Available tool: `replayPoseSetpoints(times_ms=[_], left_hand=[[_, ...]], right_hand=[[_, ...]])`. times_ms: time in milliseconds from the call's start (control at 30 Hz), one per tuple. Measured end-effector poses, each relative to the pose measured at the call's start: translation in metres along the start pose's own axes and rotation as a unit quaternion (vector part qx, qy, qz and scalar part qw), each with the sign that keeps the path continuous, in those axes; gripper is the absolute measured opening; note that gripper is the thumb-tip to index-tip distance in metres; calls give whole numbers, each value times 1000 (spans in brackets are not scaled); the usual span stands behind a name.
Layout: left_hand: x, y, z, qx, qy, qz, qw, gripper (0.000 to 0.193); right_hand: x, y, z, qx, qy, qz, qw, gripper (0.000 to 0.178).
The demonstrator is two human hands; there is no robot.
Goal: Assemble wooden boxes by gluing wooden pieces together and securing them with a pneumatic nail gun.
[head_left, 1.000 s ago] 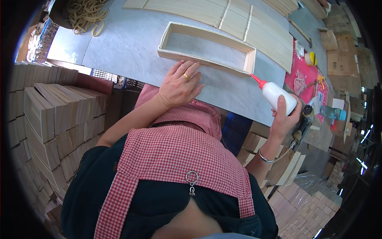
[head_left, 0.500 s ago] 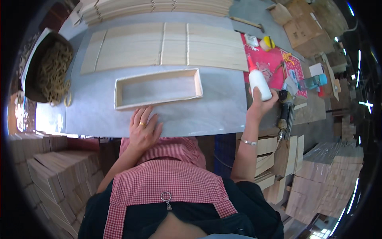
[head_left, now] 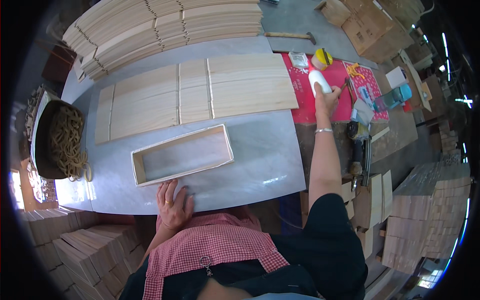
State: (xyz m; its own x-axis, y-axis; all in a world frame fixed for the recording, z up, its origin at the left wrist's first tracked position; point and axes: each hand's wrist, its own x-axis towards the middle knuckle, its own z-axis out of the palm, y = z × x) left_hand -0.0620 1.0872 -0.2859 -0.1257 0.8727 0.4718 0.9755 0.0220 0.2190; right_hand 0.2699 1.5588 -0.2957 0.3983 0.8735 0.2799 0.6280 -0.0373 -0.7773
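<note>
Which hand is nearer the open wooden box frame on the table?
Left. The left hand lies flat at the near edge of the wooden box frame; the right hand is far off, gripping a white glue bottle over the red mat.

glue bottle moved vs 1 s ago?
Yes. The right hand has carried the glue bottle away from the wooden frame, out over the red mat.

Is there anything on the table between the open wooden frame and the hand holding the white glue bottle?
In the head view, only bare grey tabletop and a corner of the red mat lie between the wooden frame and the right hand holding the white bottle.
</note>
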Motion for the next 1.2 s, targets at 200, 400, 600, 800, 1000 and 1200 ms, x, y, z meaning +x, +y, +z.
replayPoseSetpoints(times_ms=[200,400,600,800,1000,1200], left_hand=[[-5,-2,8,-15,-21,11,1000,25],[1,0,8,16,-43,-8,999,22],[-1,-1,12,4,-23,-17,1000,19],[1,-23,15,-36,-10,-59,998,20],[-8,-8,-17,-30,-33,-112,993,22],[-13,13,-18,-74,-28,-105,991,27]], right_hand=[[-3,-32,14,-79,-34,-92,992,51],[-33,-28,-17,-42,38,-229,972,17],[-169,26,-216,-42,259,-212,941,12],[-248,210,-332,-302,171,201,916,55],[-306,274,-318,-327,32,432,840,84],[-311,270,-338,-204,43,433,877,87]])
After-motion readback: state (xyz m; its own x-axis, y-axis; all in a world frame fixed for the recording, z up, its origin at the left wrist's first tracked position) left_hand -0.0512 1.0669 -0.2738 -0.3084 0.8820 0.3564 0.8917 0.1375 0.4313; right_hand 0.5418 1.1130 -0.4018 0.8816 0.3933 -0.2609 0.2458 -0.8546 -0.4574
